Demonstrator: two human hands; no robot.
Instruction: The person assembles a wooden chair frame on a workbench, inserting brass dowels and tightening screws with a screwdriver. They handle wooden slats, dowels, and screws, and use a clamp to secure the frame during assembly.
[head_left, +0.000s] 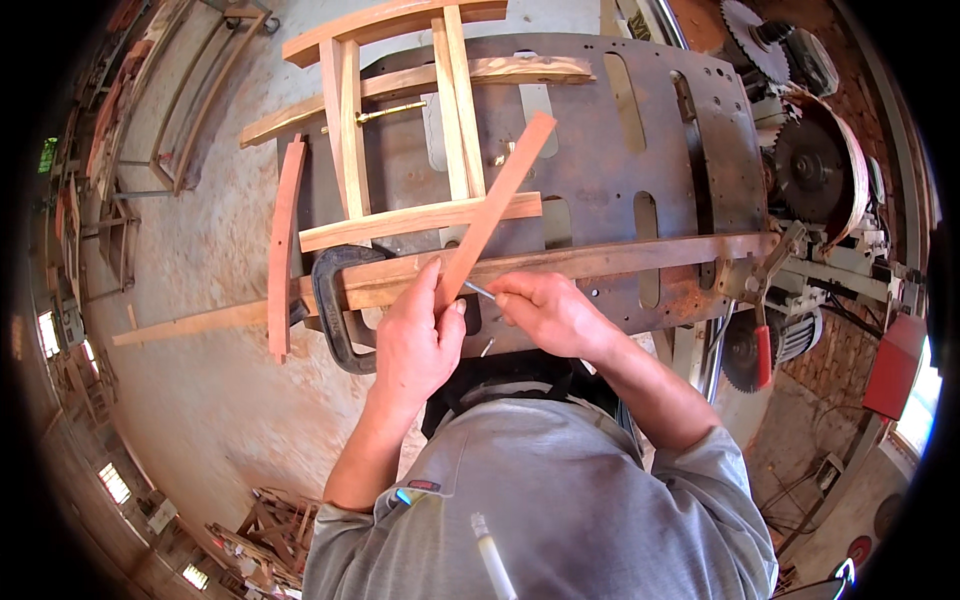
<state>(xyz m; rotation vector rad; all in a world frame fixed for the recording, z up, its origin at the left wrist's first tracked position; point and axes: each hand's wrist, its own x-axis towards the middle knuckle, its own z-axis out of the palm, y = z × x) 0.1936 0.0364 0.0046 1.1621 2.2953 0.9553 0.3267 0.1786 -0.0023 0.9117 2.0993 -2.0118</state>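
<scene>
My left hand (418, 335) is closed around the lower end of a reddish wooden slat (500, 205), which slants up and to the right over the bench. Between the fingertips of my right hand (548, 312) is a thin metal rod (479, 290), its far end meeting the slat's edge beside my left thumb. Whether the rod enters the wood cannot be made out. Just beyond my hands, a partly assembled wooden frame (420, 222) of rails and crossbars lies on the metal table (590, 190). The slat overlaps its nearest rail.
A black C-clamp (328, 310) grips a long board (600, 260) along the table's near side. A curved reddish piece (284, 235) crosses the board's left part. A brass-coloured rod (392, 112) lies by the frame. Circular saw blades (808, 165) stand at the right.
</scene>
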